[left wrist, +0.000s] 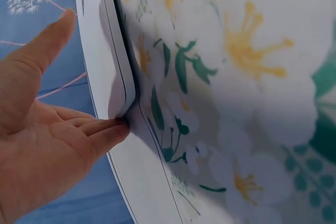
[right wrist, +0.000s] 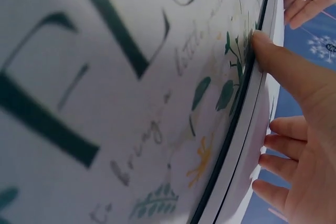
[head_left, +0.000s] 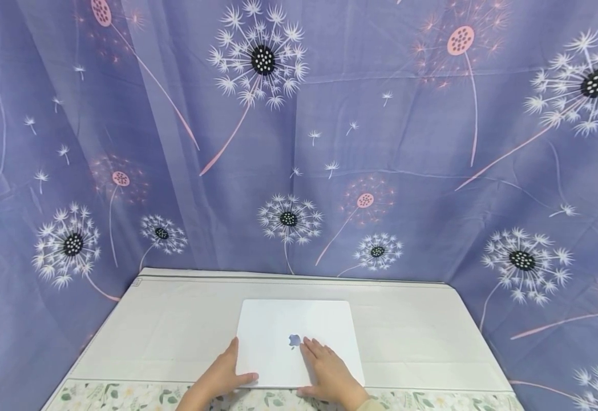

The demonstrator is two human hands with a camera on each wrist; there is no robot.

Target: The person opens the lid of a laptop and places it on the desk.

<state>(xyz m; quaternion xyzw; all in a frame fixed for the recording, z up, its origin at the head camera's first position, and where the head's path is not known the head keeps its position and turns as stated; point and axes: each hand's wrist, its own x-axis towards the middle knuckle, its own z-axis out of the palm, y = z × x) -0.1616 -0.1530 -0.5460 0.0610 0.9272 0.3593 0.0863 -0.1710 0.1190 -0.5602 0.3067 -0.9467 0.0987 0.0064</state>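
A closed silver laptop (head_left: 268, 319) with an apple logo on its lid lies flat in the middle of the table. At its left side is my left hand (head_left: 222, 374); the fingers are straight, with their tips against the laptop's edge, and the thumb is held apart. In the left wrist view the left hand (left wrist: 52, 140) touches the laptop near its rounded corner. My right hand (head_left: 330, 374) lies on the right part of the lid with straight fingers beside the logo. Its thumb is at the front edge, as the right hand (right wrist: 310, 114) shows in the right wrist view.
A white table mat (head_left: 407, 331) covers the tabletop around the laptop. Along the front runs a floral cloth (head_left: 134, 395) with green leaves and lettering. Purple curtains (head_left: 237, 228) printed with dandelions enclose the back and both sides of the table.
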